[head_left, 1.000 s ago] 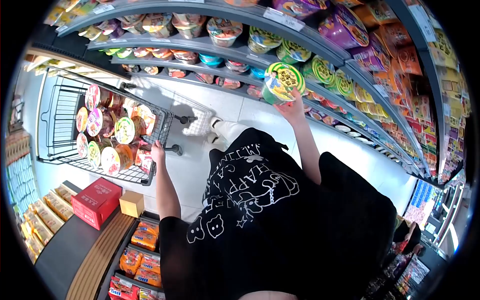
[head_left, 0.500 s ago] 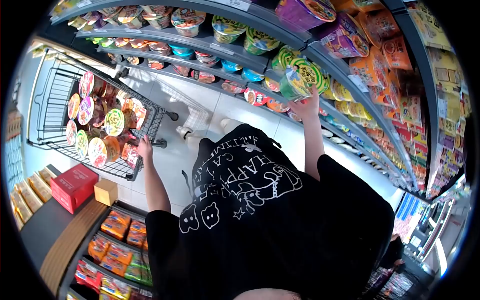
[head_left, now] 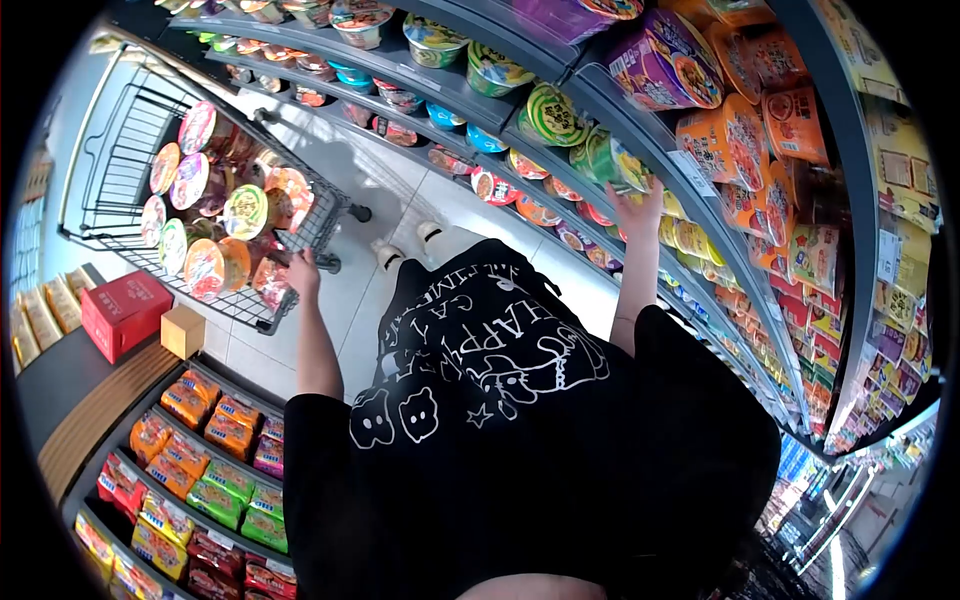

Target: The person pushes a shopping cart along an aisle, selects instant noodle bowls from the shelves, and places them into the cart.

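At the edge of the shopping cart, my left hand is closed on the cart's rim. Inside the cart sit several instant noodle cups, among them one with a green-and-yellow lid and one with an orange lid. My right hand is raised to the shelf with its fingers spread, just below a green noodle cup at the shelf front. Whether the fingertips touch that cup I cannot tell. Another green noodle cup stands beside it.
Purple noodle buckets and orange noodle cups fill the shelves at upper right. A red box and a small wooden block lie on the counter at left. Bagged noodles line the lower-left shelves.
The green noodle cup that was in my right hand now rests among the shelf cups, and the fingers have spread. My left hand stays on the cart. The view has shifted slightly.
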A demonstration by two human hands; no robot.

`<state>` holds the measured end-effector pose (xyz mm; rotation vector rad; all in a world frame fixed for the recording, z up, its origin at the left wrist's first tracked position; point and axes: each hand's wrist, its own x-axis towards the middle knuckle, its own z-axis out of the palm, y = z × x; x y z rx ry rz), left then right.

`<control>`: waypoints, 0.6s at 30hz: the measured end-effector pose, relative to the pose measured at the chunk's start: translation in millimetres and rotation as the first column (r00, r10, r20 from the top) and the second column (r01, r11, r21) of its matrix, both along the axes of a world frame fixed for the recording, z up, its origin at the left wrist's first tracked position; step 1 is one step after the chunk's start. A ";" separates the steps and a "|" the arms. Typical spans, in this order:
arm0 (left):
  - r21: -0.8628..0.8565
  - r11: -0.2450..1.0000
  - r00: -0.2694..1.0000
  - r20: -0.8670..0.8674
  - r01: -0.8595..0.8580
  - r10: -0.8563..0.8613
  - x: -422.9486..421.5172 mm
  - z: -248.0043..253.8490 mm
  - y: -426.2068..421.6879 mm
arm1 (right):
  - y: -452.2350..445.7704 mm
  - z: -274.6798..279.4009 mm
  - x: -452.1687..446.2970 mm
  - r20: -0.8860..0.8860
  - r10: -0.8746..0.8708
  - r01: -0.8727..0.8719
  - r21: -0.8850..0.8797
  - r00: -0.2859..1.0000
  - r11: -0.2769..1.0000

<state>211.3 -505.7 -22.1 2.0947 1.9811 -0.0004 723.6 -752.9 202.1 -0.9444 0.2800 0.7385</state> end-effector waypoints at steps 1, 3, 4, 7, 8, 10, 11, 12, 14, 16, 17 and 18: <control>-0.033 0.999 1.000 0.004 0.005 -0.004 4.7 1.7 -6.8 | -3.2 -10.0 7.8 -0.019 -0.054 0.054 -0.018 0.998 0.998; -0.068 0.998 1.000 0.011 0.010 -0.010 12.1 4.0 -21.9 | -2.9 -17.1 17.3 -0.059 -0.086 0.085 -0.020 0.995 0.996; -0.094 0.996 1.000 -0.004 0.006 -0.007 15.9 2.6 -28.7 | -2.9 -21.4 22.6 -0.091 -0.131 0.128 -0.034 0.987 0.991; -0.088 0.996 0.997 0.074 -0.024 0.030 36.8 25.9 -54.2 | 1.2 -31.7 34.7 -0.066 -0.112 0.112 -0.004 0.992 0.994; -0.069 0.997 0.993 0.107 -0.040 0.048 41.8 30.8 -62.6 | 5.0 -33.8 34.7 -0.023 -0.101 0.102 0.035 0.995 0.994; -0.003 0.999 0.995 0.095 0.032 -0.032 40.1 23.1 -76.0 | 2.6 -55.5 50.7 -0.194 -0.208 0.219 0.036 0.959 0.975; -0.128 0.991 0.996 0.085 0.039 -0.028 46.2 35.8 -79.3 | -0.6 -63.9 54.6 -0.136 -0.137 0.147 0.064 0.981 0.987; -0.097 0.991 0.991 0.106 0.091 -0.080 48.0 37.8 -84.1 | 1.4 -61.5 56.4 -0.204 -0.149 0.161 0.044 0.968 0.986; -0.134 0.989 0.987 0.153 0.064 -0.043 51.0 32.4 -93.6 | 11.1 -55.0 49.8 -0.117 -0.178 0.172 -0.059 0.977 0.983; -0.291 0.950 0.991 0.093 0.117 -0.094 56.2 42.4 -96.2 | 8.2 -62.9 57.7 -0.157 -0.139 0.142 0.003 0.978 0.990; -0.359 0.925 0.983 0.171 0.127 -0.069 53.3 34.8 -96.1 | 16.8 -51.7 43.7 -0.165 -0.125 0.128 0.008 0.978 0.992; -0.464 0.876 0.975 0.221 0.135 -0.033 49.1 26.6 -92.2 | 23.9 -36.4 33.0 -0.162 -0.154 0.149 -0.041 0.975 0.988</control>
